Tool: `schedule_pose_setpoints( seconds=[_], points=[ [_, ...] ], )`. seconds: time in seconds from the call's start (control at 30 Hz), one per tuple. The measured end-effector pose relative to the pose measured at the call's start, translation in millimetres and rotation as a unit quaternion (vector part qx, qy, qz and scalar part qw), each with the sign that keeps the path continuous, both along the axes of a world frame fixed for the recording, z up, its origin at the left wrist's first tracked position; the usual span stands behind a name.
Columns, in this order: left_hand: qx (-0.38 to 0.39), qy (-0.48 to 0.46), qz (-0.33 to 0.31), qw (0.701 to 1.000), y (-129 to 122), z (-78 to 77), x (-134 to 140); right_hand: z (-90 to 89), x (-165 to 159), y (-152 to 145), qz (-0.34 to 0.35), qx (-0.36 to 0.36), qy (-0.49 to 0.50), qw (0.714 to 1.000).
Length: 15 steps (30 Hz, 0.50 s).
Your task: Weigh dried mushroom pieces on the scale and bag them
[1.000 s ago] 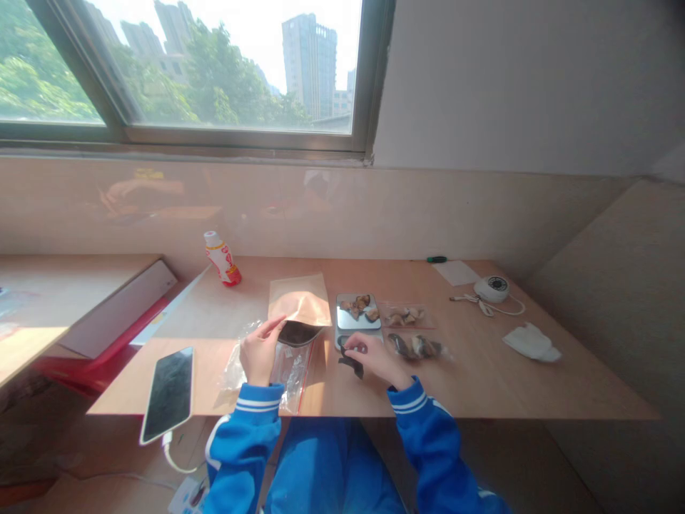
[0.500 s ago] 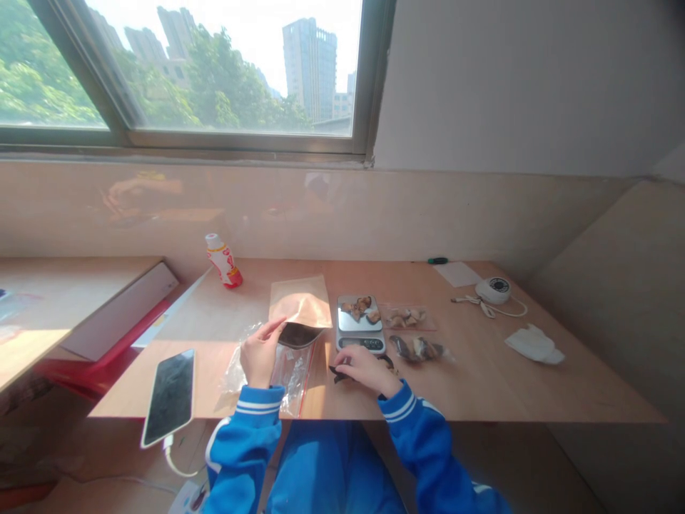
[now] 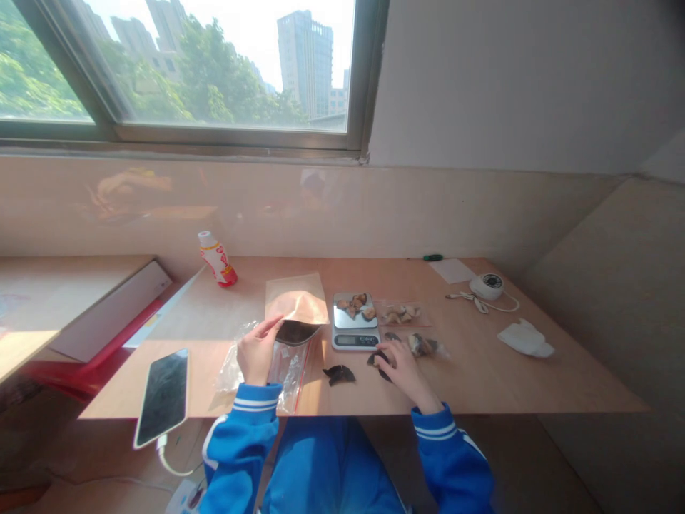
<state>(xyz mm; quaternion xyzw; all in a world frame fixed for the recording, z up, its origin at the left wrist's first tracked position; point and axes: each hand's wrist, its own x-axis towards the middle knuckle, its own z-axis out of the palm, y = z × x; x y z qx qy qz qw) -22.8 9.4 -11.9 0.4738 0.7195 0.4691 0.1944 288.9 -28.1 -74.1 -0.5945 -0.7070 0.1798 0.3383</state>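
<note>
From the head camera, a wooden table (image 3: 514, 385) fills the lower half, below a window (image 3: 230, 71). At its far left stands a bottle (image 3: 219, 261), white above and red below; at the near left lies a phone (image 3: 162, 394), its near end past the table edge, with a white cable (image 3: 172, 464) plugged in. At the far right are a green-handled screwdriver (image 3: 432, 258), a sheet of paper (image 3: 452, 270) and a small white fan-like device (image 3: 486, 286) with its cord; nearer, a crumpled tissue (image 3: 526, 338). A kitchen scale (image 3: 343, 341) stands between the paper bag (image 3: 296, 291) and two filled clear bags to the right, one with pale pieces (image 3: 402, 313), the other with darker ones (image 3: 425, 345). The right hand hides part of the nearer one.

The paper bag lies left of the scale, tan outside and dark inside, its mouth gaping toward the near side over a crinkled plastic bag (image 3: 290, 378) with a red strip. The left hand (image 3: 257, 355) pinches the left of its rim. The right hand (image 3: 402, 365) bends its fingers over a dark curled piece (image 3: 379, 356) near the scale; whether it grips cannot be told. Another dark piece (image 3: 340, 375), ragged-edged, lies to its left. Brown, wrinkled pieces (image 3: 354, 305) sit on the scale.
</note>
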Motion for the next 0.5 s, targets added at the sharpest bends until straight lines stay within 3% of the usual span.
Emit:
schedule_pose_setpoints(
  seconds=[0.13, 0.33, 0.5],
  points=[
    [0.0, 0.004, -0.008, 1.0, 0.0, -2.3, 2.7, -11.8, 5.3, -12.1, 0.033, -0.04, -0.019, 0.998],
    [-0.002, 0.015, -0.009, 1.0, -0.8, -4.8, 2.0, -23.4, 11.7, -16.7, 0.033, -0.034, 0.034, 0.998],
    [-0.003, 0.011, -0.01, 1.0, -0.5, -9.0, 2.4, -15.8, 18.4, -19.9, 0.027, -0.054, 0.089, 0.994]
  ],
)
